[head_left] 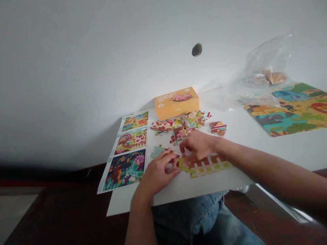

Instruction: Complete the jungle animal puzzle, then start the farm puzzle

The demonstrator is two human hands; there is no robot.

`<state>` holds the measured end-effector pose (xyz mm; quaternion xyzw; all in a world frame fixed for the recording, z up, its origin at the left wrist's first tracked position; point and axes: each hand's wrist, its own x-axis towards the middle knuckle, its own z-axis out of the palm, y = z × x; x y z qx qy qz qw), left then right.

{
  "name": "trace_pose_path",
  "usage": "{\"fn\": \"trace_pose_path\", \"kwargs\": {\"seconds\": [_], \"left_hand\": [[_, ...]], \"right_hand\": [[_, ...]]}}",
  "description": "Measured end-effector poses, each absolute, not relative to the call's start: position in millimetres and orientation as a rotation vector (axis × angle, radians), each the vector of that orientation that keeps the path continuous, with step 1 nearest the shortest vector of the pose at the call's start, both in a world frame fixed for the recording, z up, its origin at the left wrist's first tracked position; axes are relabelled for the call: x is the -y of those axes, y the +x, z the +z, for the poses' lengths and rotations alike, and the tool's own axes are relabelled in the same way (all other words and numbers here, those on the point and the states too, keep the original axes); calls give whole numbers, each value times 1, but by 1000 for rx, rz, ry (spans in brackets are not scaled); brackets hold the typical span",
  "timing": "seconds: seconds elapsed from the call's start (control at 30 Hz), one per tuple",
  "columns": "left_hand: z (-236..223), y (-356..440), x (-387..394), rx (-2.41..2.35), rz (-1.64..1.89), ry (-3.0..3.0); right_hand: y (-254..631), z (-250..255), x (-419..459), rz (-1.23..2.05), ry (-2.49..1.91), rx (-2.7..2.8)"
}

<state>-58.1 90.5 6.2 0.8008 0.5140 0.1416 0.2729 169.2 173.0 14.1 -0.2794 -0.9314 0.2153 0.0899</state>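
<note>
On the white table, a partly joined strip of puzzle pieces (209,167) shows a white fence, green grass and brown ground. At its left end lies a green puzzle piece (183,165), under the curled fingers of my right hand (199,144). My left hand (159,170) rests at the table's near side, thumb and fingers closed around a small brown-and-white puzzle piece (176,162) beside the green one. My fingers partly hide both pieces. Just beyond my left hand is a pale teal puzzle piece (157,151). A heap of loose puzzle pieces (180,124) lies beyond my hands.
An orange puzzle box (177,103) stands behind the heap. The picture sheet (146,136) lies left, overhanging the table (163,197). A small stack of pieces (219,128) sits right of the heap. Farther right are a finished animal puzzle (293,110) and clear plastic bags (268,61) against the wall.
</note>
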Motion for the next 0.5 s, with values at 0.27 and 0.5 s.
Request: {"fn": "trace_pose_path", "kwargs": {"seconds": [0.27,0.5], "left_hand": [[-4,-73,-133,-1701,878,2330],[-4,-84,-213,-1868,670,2433]], "right_hand": [[162,16,-170,722,-890,2858],[167,14,-171,977,-843,2729]]}}
